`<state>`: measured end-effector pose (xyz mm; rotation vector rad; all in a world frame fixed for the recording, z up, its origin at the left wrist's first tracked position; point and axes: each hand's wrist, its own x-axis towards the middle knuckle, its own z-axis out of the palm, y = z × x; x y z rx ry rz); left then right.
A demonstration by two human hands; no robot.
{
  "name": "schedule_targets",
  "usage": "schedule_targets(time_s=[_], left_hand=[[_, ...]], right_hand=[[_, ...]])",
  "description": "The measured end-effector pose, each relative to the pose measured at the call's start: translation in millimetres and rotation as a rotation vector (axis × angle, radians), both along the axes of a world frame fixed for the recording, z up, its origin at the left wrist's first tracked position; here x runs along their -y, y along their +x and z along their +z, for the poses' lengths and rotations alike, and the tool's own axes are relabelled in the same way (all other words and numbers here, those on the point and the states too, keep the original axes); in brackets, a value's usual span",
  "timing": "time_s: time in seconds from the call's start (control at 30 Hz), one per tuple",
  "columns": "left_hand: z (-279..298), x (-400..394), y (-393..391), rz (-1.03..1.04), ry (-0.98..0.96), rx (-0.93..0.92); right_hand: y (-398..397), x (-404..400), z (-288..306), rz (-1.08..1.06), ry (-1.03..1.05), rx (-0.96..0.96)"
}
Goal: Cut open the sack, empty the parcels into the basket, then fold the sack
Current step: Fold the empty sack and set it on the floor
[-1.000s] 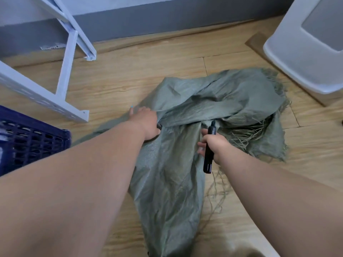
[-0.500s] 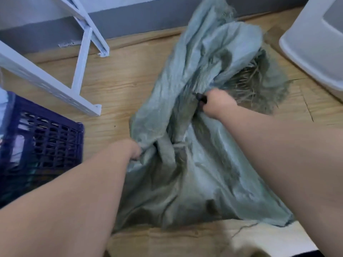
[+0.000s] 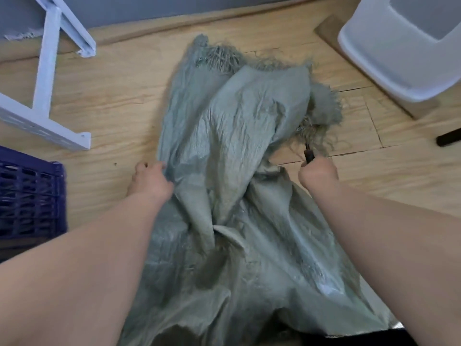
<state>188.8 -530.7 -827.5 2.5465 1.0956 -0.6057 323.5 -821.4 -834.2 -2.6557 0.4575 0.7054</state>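
Note:
A grey-green woven sack [image 3: 239, 151] lies crumpled and stretched lengthwise on the wooden floor, its frayed cut end pointing away from me. My left hand [image 3: 149, 181] grips the sack's left edge. My right hand [image 3: 318, 174] is curled round a black cutter [image 3: 309, 154], whose tip pokes out above the fist, and it sits at the sack's right edge; whether it also pinches the fabric is hidden. The blue slatted basket [image 3: 32, 196] stands at the left edge of view. No parcels show.
A white metal rack frame [image 3: 47, 71] lies on the floor at the upper left. A white plastic bin [image 3: 404, 46] stands at the upper right on a brown board. A dark object [image 3: 449, 137] pokes in at the right edge. A grey wall base runs along the back.
The sack, lifted up in the air half a second ago, is now laid down and spread along the floor. Both hands have moved apart to its two side edges.

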Motion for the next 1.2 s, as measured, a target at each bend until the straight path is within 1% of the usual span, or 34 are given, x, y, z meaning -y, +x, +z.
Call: schedule_targets(time_s=[0.07, 0.1, 0.13, 0.2, 0.27, 0.37, 0.4, 0.5, 0.6, 0.67, 0.7, 0.73, 0.8, 0.83, 0.9, 0.97, 1.07, 1.1, 1.13, 1.2], left_hand=[[-3, -5, -4, 0.01, -0.004, 0.0], [-3, -7, -6, 0.029, 0.001, 0.011], [-3, -10, -7, 0.064, 0.008, 0.028], [1, -15, -9, 0.148, 0.011, 0.07], [4, -21, -9, 0.217, -0.001, 0.137], [11, -27, -6, 0.268, -0.011, 0.194], [14, -28, -4, 0.27, -0.018, 0.199], [26, -34, 1, 0.243, -0.041, 0.164], [43, -40, 7, 0.281, -0.04, 0.205], [52, -36, 12, 0.324, -0.093, 0.285], [56, -32, 13, 0.341, -0.135, 0.324], [59, -26, 14, 0.352, -0.177, 0.359], [62, -13, 15, 0.34, -0.243, 0.408], [63, -6, 15, 0.317, -0.279, 0.408], [63, 11, 14, 0.261, -0.381, 0.379], [62, 28, 12, 0.187, -0.461, 0.313], [58, 44, 7, 0.146, -0.516, 0.216], [57, 47, 6, 0.165, -0.531, 0.198], [57, 47, 4, 0.209, -0.555, 0.19], [57, 45, 2, 0.344, -0.61, 0.217]], right_hand=[[-9, 3, -18, -0.026, 0.029, -0.205], [-15, 4, -28, -0.066, 0.107, -0.288], [-21, 2, -34, -0.118, 0.232, -0.349], [-27, -9, -32, -0.251, 0.457, -0.409], [-25, -18, -23, -0.335, 0.609, -0.516], [-15, -25, -11, -0.26, 0.738, -0.689], [-12, -27, -8, -0.249, 0.782, -0.698], [1, -33, 7, -0.321, 0.963, -0.626], [15, -39, 28, -0.348, 1.138, -0.667], [17, -47, 37, -0.425, 1.165, -0.669], [14, -52, 40, -0.431, 1.124, -0.67], [7, -57, 42, -0.38, 1.04, -0.671], [-12, -70, 46, -0.19, 0.838, -0.707], [-23, -77, 47, -0.114, 0.774, -0.738], [-42, -92, 48, -0.074, 0.721, -0.77], [-56, -104, 47, -0.098, 0.737, -0.738], [-68, -110, 48, -0.063, 0.841, -0.521], [-71, -110, 51, -0.042, 0.903, -0.472], [-73, -109, 53, -0.034, 0.971, -0.465], [-74, -107, 59, -0.055, 1.061, -0.524]])
